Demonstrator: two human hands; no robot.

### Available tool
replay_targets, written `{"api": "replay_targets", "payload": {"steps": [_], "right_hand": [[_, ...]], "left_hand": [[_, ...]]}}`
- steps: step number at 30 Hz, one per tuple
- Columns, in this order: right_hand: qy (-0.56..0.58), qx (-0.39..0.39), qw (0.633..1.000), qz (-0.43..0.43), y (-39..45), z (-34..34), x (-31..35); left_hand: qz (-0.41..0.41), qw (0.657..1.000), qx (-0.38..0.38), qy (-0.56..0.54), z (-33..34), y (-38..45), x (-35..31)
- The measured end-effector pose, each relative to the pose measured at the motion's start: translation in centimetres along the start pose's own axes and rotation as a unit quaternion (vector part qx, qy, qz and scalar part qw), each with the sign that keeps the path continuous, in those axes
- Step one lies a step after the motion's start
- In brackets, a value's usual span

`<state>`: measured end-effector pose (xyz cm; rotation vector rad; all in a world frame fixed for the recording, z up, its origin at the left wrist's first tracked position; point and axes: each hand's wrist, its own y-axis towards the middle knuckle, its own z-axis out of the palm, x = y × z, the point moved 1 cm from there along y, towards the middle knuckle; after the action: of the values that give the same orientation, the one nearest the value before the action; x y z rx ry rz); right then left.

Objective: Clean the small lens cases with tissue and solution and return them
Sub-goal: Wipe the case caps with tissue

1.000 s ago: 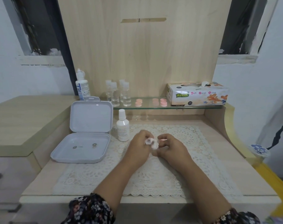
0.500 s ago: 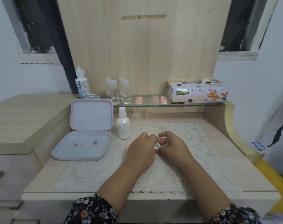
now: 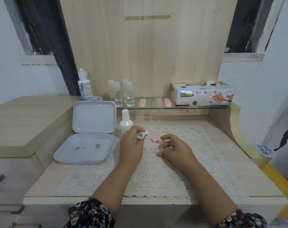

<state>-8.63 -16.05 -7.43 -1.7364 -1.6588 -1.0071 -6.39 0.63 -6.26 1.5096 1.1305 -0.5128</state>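
1. Head view, change vs half a second back: I see the hands have split apart. They were bunched together over the mat; now the left hand (image 3: 131, 143) sits left and the right hand (image 3: 174, 148) right, with a gap between them.
2. Left hand grasps a crumpled white tissue wad (image 3: 141, 135) in its curled fingertips.
3. Pink lens case (image 3: 155, 139) is now exposed, lying on the lace mat (image 3: 197, 155) between the hands, just beside the right fingertips. Round, flat, matte pink, disc-like. A second pink bit shows at the right index finger; can't tell whether the right hand grips it or is just loosely curled.
4. More pink cases (image 3: 163, 102) sit on the glass shelf (image 3: 153, 106), in pairs, between the clear vials (image 3: 121, 94) and the tissue box (image 3: 203, 93).
5. White solution bottle (image 3: 126, 122) stands upright on the mat's far-left corner, behind the left hand.
6. Grey plastic hinged box (image 3: 89, 140), rounded corners, lid open, two small items inside. Taller bottle (image 3: 84, 84) behind it.
7. Desk (image 3: 41, 183) is light wood laminate; mat is white openwork lace.
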Motion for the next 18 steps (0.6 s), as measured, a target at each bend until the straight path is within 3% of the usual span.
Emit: {"api": "replay_targets", "payload": {"steps": [3, 5, 8, 11, 15, 18], "right_hand": [[-0.030, 0.005, 0.999, -0.013, 0.1, 0.1, -0.2], [-0.059, 0.002, 0.998, -0.026, 0.2, 0.2, -0.3], [-0.125, 0.000, 0.991, -0.053, 0.1, 0.3, 0.0], [-0.142, -0.006, 0.988, -0.059, 0.0, 0.1, 0.3], [-0.152, -0.003, 0.986, -0.073, -0.2, 0.1, 0.4], [-0.096, -0.024, 0.993, -0.063, -0.2, 0.1, 0.3]], "left_hand": [[0.038, 0.982, 0.137, 0.122, 0.7, -0.8, 0.1], [0.045, 0.969, 0.187, 0.157, 1.0, -1.0, 0.0], [0.017, 0.979, 0.173, 0.109, 0.7, -1.0, -0.1], [0.033, 0.973, 0.175, 0.150, 0.8, -0.9, 0.0], [0.051, 0.962, 0.190, 0.188, 1.1, -1.2, -0.4], [0.062, 0.958, 0.209, 0.189, 1.0, -1.3, -0.3]]}}
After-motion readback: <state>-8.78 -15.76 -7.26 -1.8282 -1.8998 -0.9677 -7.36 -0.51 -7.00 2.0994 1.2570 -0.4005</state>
